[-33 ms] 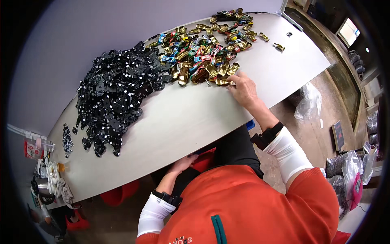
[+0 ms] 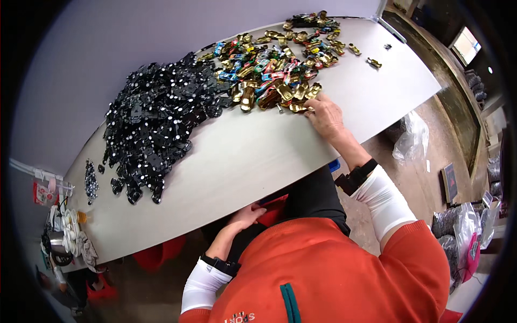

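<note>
At the near edge of a heap of toy car bodies [image 2: 272,72], in shiny gold and mixed colours, my right hand [image 2: 327,117] is closed. Its fingertips and thumb pinch the end of a gold toy car body [image 2: 297,108] lying on the table. A small screw-like metal piece [image 2: 280,109] lies just left of that body. My left hand [image 2: 247,216] rests low by the table's front edge, above my lap; its fingers are partly hidden and whether it holds anything does not show.
Left of the car bodies, a large heap of black toy car bases [image 2: 156,116] covers the grey table [image 2: 237,156]. Small silvery parts [image 2: 91,183] lie farther left. Two stray pieces, a gold car body [image 2: 374,63] and a tiny dark part [image 2: 388,47], sit at the far right.
</note>
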A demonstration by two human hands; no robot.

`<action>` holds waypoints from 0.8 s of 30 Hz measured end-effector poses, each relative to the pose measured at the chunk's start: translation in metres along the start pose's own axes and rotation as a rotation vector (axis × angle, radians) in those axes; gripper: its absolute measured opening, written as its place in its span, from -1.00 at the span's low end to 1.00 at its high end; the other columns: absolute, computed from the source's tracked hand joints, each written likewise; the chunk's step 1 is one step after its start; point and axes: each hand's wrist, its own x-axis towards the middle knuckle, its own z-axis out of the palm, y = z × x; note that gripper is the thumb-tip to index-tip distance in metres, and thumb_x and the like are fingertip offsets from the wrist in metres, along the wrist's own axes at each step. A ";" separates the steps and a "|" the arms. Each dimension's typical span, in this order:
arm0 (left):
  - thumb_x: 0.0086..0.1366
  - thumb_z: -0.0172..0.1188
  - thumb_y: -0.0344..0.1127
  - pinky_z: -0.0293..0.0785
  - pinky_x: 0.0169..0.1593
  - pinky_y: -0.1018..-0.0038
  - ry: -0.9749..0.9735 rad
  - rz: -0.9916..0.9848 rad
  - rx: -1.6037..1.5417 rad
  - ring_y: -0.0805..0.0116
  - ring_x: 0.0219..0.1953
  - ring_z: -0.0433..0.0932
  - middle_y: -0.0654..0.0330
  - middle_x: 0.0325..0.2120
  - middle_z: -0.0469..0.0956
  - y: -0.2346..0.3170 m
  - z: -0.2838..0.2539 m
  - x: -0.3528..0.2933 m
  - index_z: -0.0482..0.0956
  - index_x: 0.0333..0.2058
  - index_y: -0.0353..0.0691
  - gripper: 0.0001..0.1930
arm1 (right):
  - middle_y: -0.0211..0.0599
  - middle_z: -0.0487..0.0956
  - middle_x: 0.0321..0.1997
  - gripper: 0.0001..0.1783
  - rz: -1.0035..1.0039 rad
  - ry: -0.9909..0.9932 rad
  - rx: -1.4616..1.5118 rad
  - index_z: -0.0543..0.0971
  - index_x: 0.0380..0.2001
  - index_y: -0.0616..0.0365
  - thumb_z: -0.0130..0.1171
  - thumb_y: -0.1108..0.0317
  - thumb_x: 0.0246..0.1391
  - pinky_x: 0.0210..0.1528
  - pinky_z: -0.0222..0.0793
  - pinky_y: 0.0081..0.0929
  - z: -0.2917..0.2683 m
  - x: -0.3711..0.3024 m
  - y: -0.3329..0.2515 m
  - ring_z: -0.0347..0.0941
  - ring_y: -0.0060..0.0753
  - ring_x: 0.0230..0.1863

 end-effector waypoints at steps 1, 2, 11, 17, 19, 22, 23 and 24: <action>0.23 0.13 -0.26 0.53 -0.34 0.50 -0.030 0.018 0.010 0.36 -0.41 0.54 0.03 -0.25 0.56 0.013 0.003 -0.020 0.41 0.00 -0.37 -0.59 | -0.20 0.46 -0.33 -0.86 0.016 -0.038 0.002 0.60 -0.39 0.07 0.24 0.37 -0.11 -0.20 0.35 -0.24 0.001 0.004 0.002 0.44 -0.06 -0.24; 0.22 0.13 -0.29 0.51 -0.34 0.51 -0.037 0.024 0.014 0.38 -0.42 0.54 0.03 -0.26 0.56 0.024 0.002 -0.043 0.43 -0.02 -0.39 -0.61 | -0.15 0.45 -0.29 -0.88 0.092 -0.164 -0.057 0.60 -0.40 0.06 0.12 0.36 -0.03 -0.17 0.36 -0.21 -0.005 0.009 -0.005 0.44 -0.06 -0.20; -0.01 0.25 -0.48 0.43 -0.33 0.44 1.049 0.468 0.558 0.24 -0.42 0.51 0.08 -0.45 0.52 0.085 -0.120 -0.108 0.55 -0.22 -0.35 -0.69 | -0.14 0.49 -0.50 -0.90 0.012 -0.456 0.576 0.49 -0.36 0.31 0.07 0.53 0.01 -0.36 0.32 -0.39 0.001 0.011 -0.057 0.40 -0.29 -0.46; -0.05 0.37 -0.14 0.14 0.12 0.08 1.637 0.360 0.920 -0.03 0.09 0.20 -0.02 0.01 0.30 0.128 -0.196 -0.103 0.38 0.05 -0.18 -0.33 | -0.10 0.50 -0.41 -0.90 -0.054 -0.418 0.488 0.54 -0.39 0.26 0.09 0.48 0.00 -0.24 0.34 -0.35 0.017 0.021 -0.061 0.44 -0.18 -0.34; 0.04 0.28 0.10 0.07 0.16 -0.01 1.601 0.162 0.824 -0.11 0.18 0.09 -0.10 0.15 0.15 0.123 -0.228 -0.086 0.14 0.23 -0.09 -0.16 | -0.12 0.44 -0.35 -0.88 -0.065 -0.370 0.403 0.56 -0.35 0.21 0.14 0.47 -0.02 -0.20 0.33 -0.30 0.021 0.020 -0.059 0.41 -0.10 -0.29; -0.04 0.24 0.27 -0.01 0.20 -0.02 1.407 0.155 0.810 -0.10 0.21 0.05 -0.16 0.17 0.12 0.126 -0.224 -0.055 0.11 0.25 0.01 -0.07 | -0.14 0.44 -0.32 -0.87 -0.099 -0.215 0.435 0.57 -0.34 0.19 0.16 0.45 -0.02 -0.19 0.34 -0.30 0.031 0.012 -0.058 0.41 -0.11 -0.30; -0.07 0.23 0.30 -0.03 0.21 -0.03 1.398 0.182 0.863 -0.08 0.21 0.06 -0.15 0.17 0.12 0.128 -0.215 -0.051 0.14 0.25 0.02 -0.06 | -0.15 0.43 -0.27 -0.83 -0.124 -0.190 0.442 0.57 -0.31 0.16 0.21 0.41 -0.04 -0.22 0.35 -0.29 0.032 0.011 -0.060 0.42 -0.09 -0.30; -0.08 0.24 0.29 -0.05 0.20 -0.07 1.377 0.269 0.835 -0.05 0.21 0.07 -0.07 0.17 0.14 0.125 -0.210 -0.044 0.26 0.19 0.01 -0.12 | -0.15 0.43 -0.27 -0.80 -0.143 -0.203 0.430 0.56 -0.30 0.15 0.24 0.39 -0.06 -0.22 0.36 -0.29 0.030 0.009 -0.064 0.42 -0.08 -0.29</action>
